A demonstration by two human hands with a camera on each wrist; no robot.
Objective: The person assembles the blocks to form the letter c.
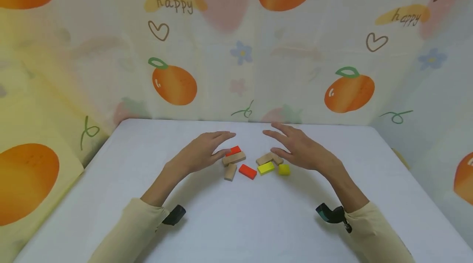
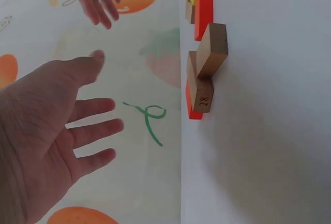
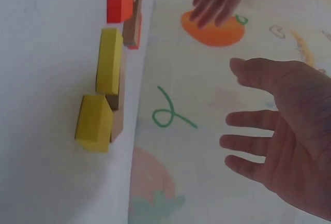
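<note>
Both hands hover over a white table, holding nothing. My left hand point(image 1: 201, 152) has its fingers stretched out beside the left blocks: a red block point(image 1: 235, 150), a plain wooden block point(image 1: 234, 158) in front of it and a second wooden block point(image 1: 230, 172). In the left wrist view, one wooden block point(image 2: 202, 95) bears the number 28. Across from it, my right hand point(image 1: 301, 148) is spread near two wooden blocks, a yellow block point(image 1: 266, 168) and another yellow block point(image 1: 284, 169). Between the two groups lies a red block point(image 1: 247, 171).
The white table point(image 1: 236, 222) stands against a cloth backdrop point(image 1: 221, 70) printed with oranges, hearts and the word happy. A dark wrist device point(image 1: 174, 215) sits at the left cuff, and another dark device point(image 1: 330, 213) at the right cuff.
</note>
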